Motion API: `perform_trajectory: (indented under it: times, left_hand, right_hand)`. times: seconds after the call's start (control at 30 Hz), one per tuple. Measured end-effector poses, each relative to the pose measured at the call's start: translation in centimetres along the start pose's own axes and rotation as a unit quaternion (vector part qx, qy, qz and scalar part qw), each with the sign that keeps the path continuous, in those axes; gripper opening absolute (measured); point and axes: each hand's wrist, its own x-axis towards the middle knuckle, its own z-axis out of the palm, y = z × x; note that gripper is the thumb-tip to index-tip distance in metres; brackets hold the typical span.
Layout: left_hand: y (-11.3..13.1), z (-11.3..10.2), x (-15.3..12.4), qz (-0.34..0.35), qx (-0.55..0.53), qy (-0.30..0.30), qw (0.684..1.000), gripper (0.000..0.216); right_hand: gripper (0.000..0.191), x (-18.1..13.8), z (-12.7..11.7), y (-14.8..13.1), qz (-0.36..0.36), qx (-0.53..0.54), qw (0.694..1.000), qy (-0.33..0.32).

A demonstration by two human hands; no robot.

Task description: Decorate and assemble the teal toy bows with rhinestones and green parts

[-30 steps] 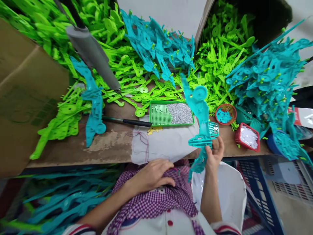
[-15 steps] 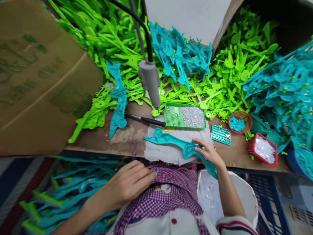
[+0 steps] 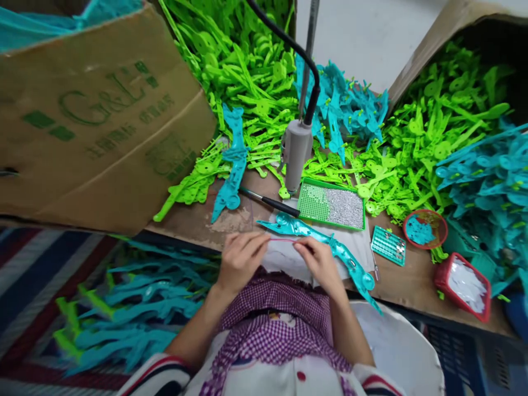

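Note:
A thin pink string [image 3: 282, 240] is stretched between my two hands, above the near edge of the table. My left hand [image 3: 242, 258] pinches its left end and my right hand [image 3: 319, 263] pinches the other. Just beyond my hands, a long teal plastic piece [image 3: 344, 254] lies on a pale cloth [image 3: 284, 258], with its right end reaching past the table edge. Its middle is partly behind my right hand. A grey electric screwdriver [image 3: 297, 157] hangs over the table, beside a green tray [image 3: 363, 218] holding small silver screws.
A dark-handled screwdriver [image 3: 274, 203] and another teal piece [image 3: 234, 170] lie to the left. Light-green parts [image 3: 424, 137] are piled behind. A cardboard box [image 3: 103, 126] stands left. On the right are a teal tray [image 3: 388, 245], a red bowl [image 3: 440, 220] and a red basket [image 3: 441, 280].
My right hand has let go of the teal piece, which now lies at a different angle. Both hands have come up to the table edge with the pink string between them. The view has shifted.

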Motion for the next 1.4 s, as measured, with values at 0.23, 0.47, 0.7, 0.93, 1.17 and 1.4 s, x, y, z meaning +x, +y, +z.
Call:
perform_trajectory:
  times: [0.23, 0.47, 0.7, 0.93, 1.17, 1.4]
  left_hand:
    - [-1.9, 0.1, 0.5, -0.155, -0.196, -0.110, 0.962, 0.020]
    - [-1.7, 2.0, 2.6, -0.352, -0.358, -0.087, 0.861, 0.040]
    - [1.4, -3.0, 2.9, -0.125, -0.264, -0.183, 0.939, 0.030]
    - [1.4, -3.1, 1.9, -0.017, -0.137, -0.204, 0.969, 0.022]
    - [-1.2, -1.2, 0.4, -0.128, -0.193, -0.239, 0.943, 0.029]
    - [4.2, 4.0, 0.9, -0.189, -0.339, -0.351, 0.852, 0.048]
  right_hand:
    - [0.032, 2.7, -5.0, 1.4, 0.034, -0.028, 0.995, 0.094]
    - [0.029, 4.8, -0.8, -3.7, -0.090, -0.019, 0.984, 0.150]
    - [0.052, 0.0, 2.3, -1.0, -0.066, -0.010, 0.998, 0.012]
    - [0.029, 0.1, 0.6, 0.5, 0.028, 0.092, 0.986, 0.138]
    - [0.047, 0.5, -2.0, 1.9, 0.085, 0.377, 0.887, 0.252]
    - [0.047, -0.3, -1.9, 1.7, 0.074, 0.423, 0.863, 0.267]
